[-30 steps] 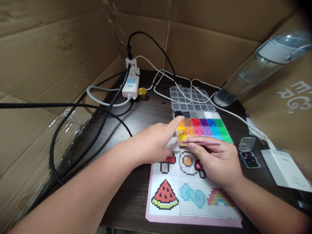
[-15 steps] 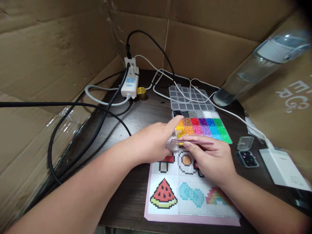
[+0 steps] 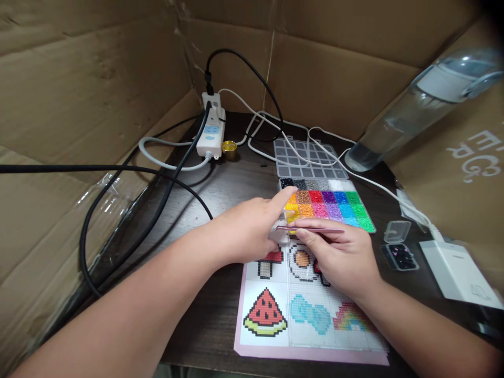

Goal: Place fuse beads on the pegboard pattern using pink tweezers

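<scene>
My right hand (image 3: 342, 252) pinches pink tweezers (image 3: 315, 229), whose tips point left toward my other hand. My left hand (image 3: 255, 226) has its index finger stretched over the corner of the bead box (image 3: 328, 197), and its lower fingers are around a small clear container (image 3: 280, 232) with pale contents. The open box holds beads sorted by colour. Below lies a pattern sheet (image 3: 265, 338) with a watermelon, a bow and a rainbow. A clear pegboard (image 3: 311, 289) covers its right part; dark beads ring the egg picture there.
A power strip (image 3: 211, 131) with cables and a small gold tin (image 3: 229, 150) stand at the back left. At right are a water bottle (image 3: 409, 115), a small open case (image 3: 399, 256) and a white adapter (image 3: 459, 273).
</scene>
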### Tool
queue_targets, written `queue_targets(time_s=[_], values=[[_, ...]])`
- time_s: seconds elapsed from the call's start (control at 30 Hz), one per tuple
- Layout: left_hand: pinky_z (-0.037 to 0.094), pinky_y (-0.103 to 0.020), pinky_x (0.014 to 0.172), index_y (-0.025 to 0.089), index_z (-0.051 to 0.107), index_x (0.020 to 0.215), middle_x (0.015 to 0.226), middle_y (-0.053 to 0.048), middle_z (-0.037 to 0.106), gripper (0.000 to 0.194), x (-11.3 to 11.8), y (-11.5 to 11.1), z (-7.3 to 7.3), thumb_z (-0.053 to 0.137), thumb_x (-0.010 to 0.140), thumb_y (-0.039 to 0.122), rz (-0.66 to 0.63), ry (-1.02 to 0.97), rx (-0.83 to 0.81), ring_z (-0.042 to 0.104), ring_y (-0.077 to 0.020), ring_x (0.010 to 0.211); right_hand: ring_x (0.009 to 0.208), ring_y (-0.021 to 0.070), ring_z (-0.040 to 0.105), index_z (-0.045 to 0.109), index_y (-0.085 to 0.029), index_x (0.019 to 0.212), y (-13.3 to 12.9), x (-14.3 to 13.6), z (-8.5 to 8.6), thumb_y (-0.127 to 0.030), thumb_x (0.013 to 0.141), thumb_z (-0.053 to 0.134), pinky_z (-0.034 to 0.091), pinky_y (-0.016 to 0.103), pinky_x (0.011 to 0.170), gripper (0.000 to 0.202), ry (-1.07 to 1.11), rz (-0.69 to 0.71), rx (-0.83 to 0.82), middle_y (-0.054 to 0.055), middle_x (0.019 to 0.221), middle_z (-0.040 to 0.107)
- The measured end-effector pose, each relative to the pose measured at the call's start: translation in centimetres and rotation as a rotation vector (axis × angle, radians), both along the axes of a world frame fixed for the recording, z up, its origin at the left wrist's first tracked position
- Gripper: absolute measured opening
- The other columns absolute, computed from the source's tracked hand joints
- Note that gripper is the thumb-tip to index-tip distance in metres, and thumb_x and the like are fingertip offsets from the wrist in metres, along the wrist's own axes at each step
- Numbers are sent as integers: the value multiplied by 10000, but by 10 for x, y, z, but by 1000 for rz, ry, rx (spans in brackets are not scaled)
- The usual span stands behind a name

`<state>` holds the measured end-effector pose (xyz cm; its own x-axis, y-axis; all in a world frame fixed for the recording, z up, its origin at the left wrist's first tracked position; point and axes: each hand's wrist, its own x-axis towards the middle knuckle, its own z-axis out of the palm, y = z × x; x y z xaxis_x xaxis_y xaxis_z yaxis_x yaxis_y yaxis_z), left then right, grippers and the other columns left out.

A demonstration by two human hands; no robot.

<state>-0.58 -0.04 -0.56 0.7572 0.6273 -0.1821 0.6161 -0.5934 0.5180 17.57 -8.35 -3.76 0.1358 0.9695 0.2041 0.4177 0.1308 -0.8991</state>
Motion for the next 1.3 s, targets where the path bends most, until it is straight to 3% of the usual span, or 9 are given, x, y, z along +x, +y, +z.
queue_targets(time_s=[0.77, 1.03, 1.3], values=[[521, -340, 863, 271, 130, 1560, 1295, -131, 655, 970, 0, -1, 0, 696, 773, 231, 18, 5, -2, 655, -286, 1150, 792, 193, 786, 816, -276, 874, 0, 1, -2, -219, 830, 724, 663, 307, 736, 117, 14, -9, 12, 9, 868, 816], [529, -344, 842, 302, 100, 1569, 1279, -134, 656, 1052, -1, -1, -1, 743, 739, 247, 33, 9, -18, 663, -300, 1131, 782, 197, 788, 818, -270, 865, 1, 0, -1, -216, 824, 725, 669, 312, 727, 115, 26, -15, 7, 14, 862, 816], [519, -358, 879, 263, 101, 1571, 1260, -138, 665, 1001, -1, 0, -2, 697, 768, 228, 2, -6, 9, 654, -289, 1146, 790, 167, 785, 817, -286, 873, 2, 1, -4, -202, 830, 731, 657, 264, 739, 127, 19, -5, 21, -6, 864, 817]])
